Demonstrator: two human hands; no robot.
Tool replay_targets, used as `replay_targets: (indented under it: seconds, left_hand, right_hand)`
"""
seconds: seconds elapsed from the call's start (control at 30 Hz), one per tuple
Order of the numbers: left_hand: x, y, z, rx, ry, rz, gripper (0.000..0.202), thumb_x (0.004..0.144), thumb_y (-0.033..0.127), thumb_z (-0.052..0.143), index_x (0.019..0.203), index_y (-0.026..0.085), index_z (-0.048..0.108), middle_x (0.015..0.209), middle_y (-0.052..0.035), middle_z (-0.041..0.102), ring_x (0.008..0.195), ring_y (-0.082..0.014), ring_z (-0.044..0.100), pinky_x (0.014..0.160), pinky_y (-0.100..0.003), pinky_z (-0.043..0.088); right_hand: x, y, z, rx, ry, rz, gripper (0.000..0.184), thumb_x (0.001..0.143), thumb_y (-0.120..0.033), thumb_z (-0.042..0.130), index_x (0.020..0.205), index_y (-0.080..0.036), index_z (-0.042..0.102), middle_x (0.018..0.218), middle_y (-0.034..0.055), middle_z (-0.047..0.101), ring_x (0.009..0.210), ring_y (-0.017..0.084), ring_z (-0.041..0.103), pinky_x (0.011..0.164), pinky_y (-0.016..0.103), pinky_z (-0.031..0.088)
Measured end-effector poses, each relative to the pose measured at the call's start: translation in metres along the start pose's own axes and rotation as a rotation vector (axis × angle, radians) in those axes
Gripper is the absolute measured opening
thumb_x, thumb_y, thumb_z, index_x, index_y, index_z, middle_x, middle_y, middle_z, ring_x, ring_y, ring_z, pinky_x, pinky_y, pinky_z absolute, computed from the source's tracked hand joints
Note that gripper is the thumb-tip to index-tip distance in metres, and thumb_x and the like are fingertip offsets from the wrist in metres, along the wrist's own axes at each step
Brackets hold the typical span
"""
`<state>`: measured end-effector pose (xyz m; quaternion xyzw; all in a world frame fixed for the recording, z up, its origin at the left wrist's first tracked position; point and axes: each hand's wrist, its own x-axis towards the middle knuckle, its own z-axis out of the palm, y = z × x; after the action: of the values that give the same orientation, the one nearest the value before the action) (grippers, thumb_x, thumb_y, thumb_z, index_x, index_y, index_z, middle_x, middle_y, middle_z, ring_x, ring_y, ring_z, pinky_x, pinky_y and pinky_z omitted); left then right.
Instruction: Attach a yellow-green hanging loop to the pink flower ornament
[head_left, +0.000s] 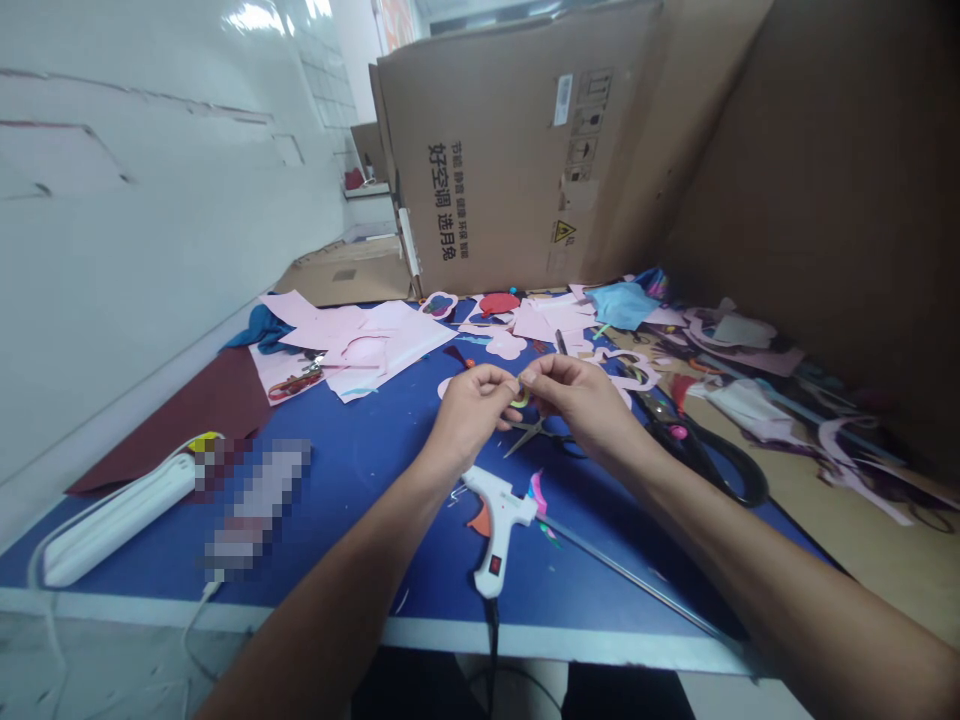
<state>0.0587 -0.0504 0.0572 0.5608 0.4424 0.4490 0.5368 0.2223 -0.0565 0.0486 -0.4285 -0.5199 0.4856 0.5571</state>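
My left hand (474, 410) and my right hand (576, 392) meet over the middle of the blue table, each with thumb and fingers pinched. Between them shows a small yellow curved piece (520, 398), partly covered by fingers and too small to name its kind. Just below the hands lie small scissors (534, 432). Nearer to me rests a white glue gun (501, 520), a clear glue stick (637, 582) pointing out of its back. An orange scrap (481, 518) and a pink-purple scrap (537, 492) lie beside it.
Large black-handled scissors (724, 465) lie to the right, near heaped paper scraps (757, 400). Pink paper sheets (375, 340) spread at the back left. A white power strip (124, 520) sits at left. A tall cardboard box (510, 170) stands behind.
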Motion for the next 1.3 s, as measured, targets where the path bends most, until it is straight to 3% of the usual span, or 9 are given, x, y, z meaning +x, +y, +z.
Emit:
replay_targets:
  seconds: [0.07,0.2,0.33,0.5,0.67,0.97,1.17,1.3]
  left_hand:
    - [-0.002,0.001,0.001,-0.040,-0.039,-0.026,0.008,0.090,0.025,0.070,0.090,0.019,0.064,0.078,-0.0014,0.072,0.063,-0.0124,0.070,0.054,-0.021,0.049]
    - [-0.004,0.002,0.004,-0.044,-0.102,0.008,0.025,0.083,0.017,0.077,0.102,0.020,0.061,0.075,0.0030,0.069,0.062,-0.0113,0.068,0.057,-0.021,0.052]
    - [-0.005,0.002,0.007,0.005,-0.049,0.089,0.019,0.083,0.011,0.072,0.098,0.020,0.065,0.073,0.0045,0.067,0.059,-0.0091,0.063,0.060,-0.021,0.052]
    - [-0.004,0.004,0.005,0.051,-0.009,0.066,0.003,0.089,0.017,0.069,0.091,0.018,0.071,0.071,0.0013,0.068,0.059,-0.0102,0.063,0.061,-0.023,0.052]
    - [-0.004,0.005,0.002,0.025,-0.054,0.010,0.008,0.091,0.024,0.071,0.089,0.017,0.075,0.069,0.0004,0.067,0.056,-0.0096,0.058,0.057,-0.024,0.048]
    - [-0.002,0.004,0.000,0.014,0.001,0.008,0.025,0.092,0.033,0.072,0.072,0.018,0.071,0.064,0.0015,0.061,0.054,-0.0090,0.049,0.056,-0.024,0.040]
    - [-0.001,0.003,-0.002,0.022,0.006,0.015,0.024,0.090,0.035,0.072,0.072,0.019,0.072,0.064,0.0015,0.061,0.054,-0.0095,0.049,0.055,-0.025,0.038]
    - [0.001,0.002,-0.004,0.014,0.021,0.000,0.022,0.089,0.035,0.073,0.074,0.020,0.073,0.065,0.0007,0.062,0.054,-0.0098,0.049,0.055,-0.025,0.038]
  right_hand:
    - [0.000,0.001,0.000,-0.011,0.016,-0.019,0.037,0.076,-0.053,0.089,0.079,-0.020,0.072,0.068,-0.0016,0.064,0.058,0.012,0.046,0.056,0.028,0.035]
    - [0.000,0.003,0.001,-0.039,0.030,-0.030,0.040,0.078,-0.056,0.086,0.081,-0.019,0.072,0.074,0.0001,0.067,0.062,0.013,0.047,0.058,0.028,0.036]
    - [0.000,0.003,0.002,-0.047,0.029,-0.020,0.042,0.076,-0.059,0.087,0.080,-0.020,0.072,0.071,-0.0002,0.065,0.061,0.013,0.046,0.058,0.029,0.035]
    - [0.000,0.002,0.003,-0.059,0.056,-0.048,0.039,0.077,-0.058,0.086,0.078,-0.022,0.071,0.069,-0.0013,0.062,0.059,0.013,0.043,0.056,0.030,0.035]
    - [-0.002,0.002,0.004,-0.086,0.071,-0.051,0.038,0.078,-0.057,0.085,0.081,-0.022,0.072,0.073,0.0002,0.063,0.063,0.014,0.047,0.059,0.030,0.038]
    - [-0.005,-0.002,0.004,-0.121,0.068,-0.057,0.045,0.077,-0.064,0.087,0.081,-0.021,0.072,0.072,-0.0002,0.061,0.063,0.015,0.047,0.059,0.031,0.037]
    - [-0.001,-0.002,-0.002,-0.101,0.006,-0.031,0.041,0.080,-0.062,0.084,0.080,-0.022,0.072,0.068,-0.0007,0.059,0.061,0.015,0.047,0.057,0.030,0.036]
    - [0.003,-0.003,-0.008,-0.017,-0.004,-0.034,0.040,0.080,-0.061,0.082,0.084,-0.022,0.074,0.077,0.0005,0.065,0.063,0.014,0.050,0.058,0.029,0.039]
